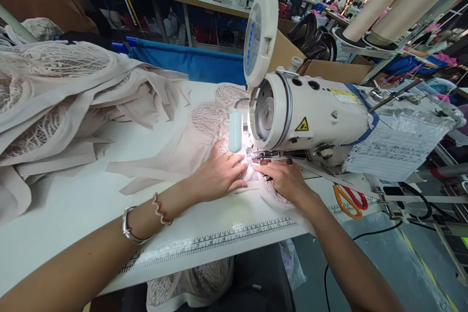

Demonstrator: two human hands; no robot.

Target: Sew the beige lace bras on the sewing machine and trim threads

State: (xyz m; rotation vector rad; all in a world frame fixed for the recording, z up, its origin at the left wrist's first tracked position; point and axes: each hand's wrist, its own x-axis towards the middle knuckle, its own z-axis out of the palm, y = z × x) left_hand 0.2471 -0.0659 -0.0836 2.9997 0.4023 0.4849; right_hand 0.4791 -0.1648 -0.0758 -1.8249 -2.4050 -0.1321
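Note:
My left hand (219, 175) lies flat, fingers apart, on a beige lace bra piece (208, 119) at the sewing machine's lit needle area. Its cloth bands trail left across the white table (87, 204). Close to the needle on the other side, my right hand (285, 180) has bent fingers over the lace edge. A small dark pointed thing shows beneath those fingers; its kind is unclear. The white sewing machine (321, 107) reaches in from the right, its round end cover (261, 36) swung up. A small pale lamp (235, 131) hangs above my left fingers.
Many similar lace pieces (73, 92) are heaped at left, and another (197, 282) lies on my lap. Scissors with orange and red handles (347, 202) rest at right. A printed ruler (219, 236) runs along the front edge. Thread cones (373, 12) stand at upper right.

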